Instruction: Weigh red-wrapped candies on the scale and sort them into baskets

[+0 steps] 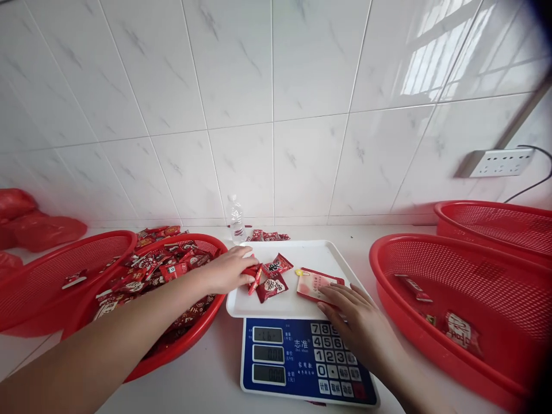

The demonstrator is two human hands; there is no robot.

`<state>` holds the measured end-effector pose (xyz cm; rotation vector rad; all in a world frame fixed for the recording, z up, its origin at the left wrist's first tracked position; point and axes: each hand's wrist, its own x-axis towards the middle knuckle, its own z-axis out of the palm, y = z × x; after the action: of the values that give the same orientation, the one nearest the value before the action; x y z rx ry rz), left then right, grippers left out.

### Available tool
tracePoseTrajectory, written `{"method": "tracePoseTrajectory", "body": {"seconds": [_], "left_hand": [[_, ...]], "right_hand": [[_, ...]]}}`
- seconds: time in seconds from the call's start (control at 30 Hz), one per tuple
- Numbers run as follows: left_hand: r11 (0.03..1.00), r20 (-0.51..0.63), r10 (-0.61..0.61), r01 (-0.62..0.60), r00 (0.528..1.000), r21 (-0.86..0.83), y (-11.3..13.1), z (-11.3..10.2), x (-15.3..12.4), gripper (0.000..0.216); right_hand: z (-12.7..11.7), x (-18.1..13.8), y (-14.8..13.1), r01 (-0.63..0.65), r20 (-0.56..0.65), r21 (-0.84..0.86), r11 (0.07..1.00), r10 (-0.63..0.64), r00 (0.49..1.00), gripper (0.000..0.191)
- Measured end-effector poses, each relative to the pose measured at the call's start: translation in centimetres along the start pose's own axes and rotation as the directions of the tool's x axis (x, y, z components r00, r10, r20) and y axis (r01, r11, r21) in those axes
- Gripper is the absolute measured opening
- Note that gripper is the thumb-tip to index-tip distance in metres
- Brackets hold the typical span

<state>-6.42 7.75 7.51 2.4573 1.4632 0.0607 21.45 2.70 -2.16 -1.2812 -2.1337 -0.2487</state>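
Left hand (233,270), centre of frame: fingers closed on a red packet (255,282), which stands tilted at the left side of the white tray (310,250); whether it is clear of the tray cannot be told. Right hand (351,310), right of centre: open, fingers extended over the right part of a pink-and-red card (308,282), thumb by its lower edge; firm contact not certain. Loose packets, two: upper packet (278,264) and lower packet (271,287), flat on the tray, side by side near the held one. Yellow clip (299,272): at the card's upper left corner. Scale (302,368), blue panel, lower centre: top display too faint to read surely. Heaped basket (211,319), red, left of centre. Handling notes, by judgement: a light fingertip pinch on the wrapper suits the left hand, sparing the contents; spread fingers of the right best steady the card flat, without bending it or pulling at the clip; neither wrist should lean on the tray, since pressure could upset a reading; packets are best kept inside the rim, apart from the card, with printed faces up.
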Motion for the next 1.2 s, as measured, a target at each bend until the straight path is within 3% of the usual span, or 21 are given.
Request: {"method": "tracePoseTrajectory", "body": {"seconds": [0.17,0.33,0.47,0.6,0.73,0.93,1.03,1.13,1.2], "left_hand": [[0.991,-0.043,0.104,-0.100,0.994,0.088,1.0,2.6,2.1,0.037],[0.999,0.114,-0.041,0.039,0.993,0.016,2.3,4.3,3.9,0.074],[0.999,0.142,0.022,-0.017,0.990,-0.037,3.1,4.6,4.0,0.087],[0.992,0.057,0.076,-0.070,0.995,-0.108,2.9,3.6,3.7,0.079],[0.998,0.004,0.049,-0.049,0.999,-0.037,2.5,2.8,5.0,0.071],[0.984,0.024,0.176,-0.176,0.984,0.000,4.2,4.7,7.8,0.074],[0.974,-0.025,0.217,-0.218,0.976,-0.059,5.0,5.3,7.9,0.072],[0.942,-0.101,0.281,-0.295,0.954,-0.162,4.5,4.2,7.0,0.051],[0.947,-0.134,0.233,-0.256,0.963,-0.195,3.0,2.6,5.9,0.040]], "right_hand": [[0.0,0.0,-0.1,0.002,-0.016,-0.011,1.000,-0.002,1.000,0.027],[0.0,0.0,-0.5,0.022,0.004,-0.002,1.000,-0.022,1.000,0.030],[-0.1,0.0,-0.6,0.048,0.008,-0.030,0.998,-0.048,0.999,0.032],[-0.4,0.1,-0.9,0.104,0.042,-0.024,0.994,-0.103,0.994,0.032],[-0.6,0.1,-1.1,0.144,0.101,0.030,0.989,-0.147,0.984,0.031],[-0.4,0.1,-1.2,0.158,0.092,0.041,0.987,-0.162,0.983,0.030],[-0.3,0.1,-1.1,0.164,0.080,0.020,0.986,-0.165,0.983,0.031],[-0.2,0.1,-1.1,0.160,0.078,0.020,0.987,-0.161,0.984,0.031],[-0.1,0.1,-1.0,0.157,0.074,0.026,0.987,-0.159,0.985,0.031]]}}
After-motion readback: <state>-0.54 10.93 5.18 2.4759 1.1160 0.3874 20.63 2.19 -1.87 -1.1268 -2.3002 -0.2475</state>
